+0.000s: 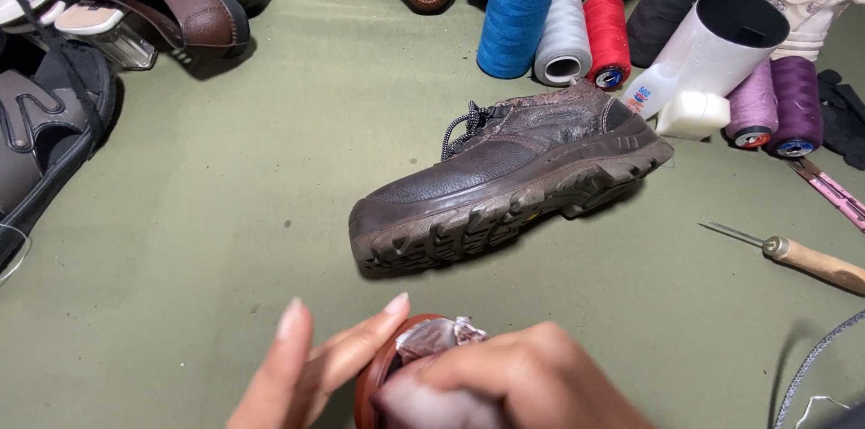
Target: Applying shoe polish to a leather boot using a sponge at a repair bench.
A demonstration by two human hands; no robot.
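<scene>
Two hands meet at the bottom edge over a small round brown tin: the left hand has its grip loosely open, fingers straight and cupping the tin's left side, while the right hand has its grip closed on crumpled silvery foil at the tin's top. The tin sits low on the green worktop, near the person. Beyond it a dark brown shoe lies tipped on its side, sole towards the camera, long axis running from toe at lower left to heel at upper right. Behind stand blue, grey, red and purple thread spools, and a white bottle with a small blue-and-orange label. An awl lies to the right.
</scene>
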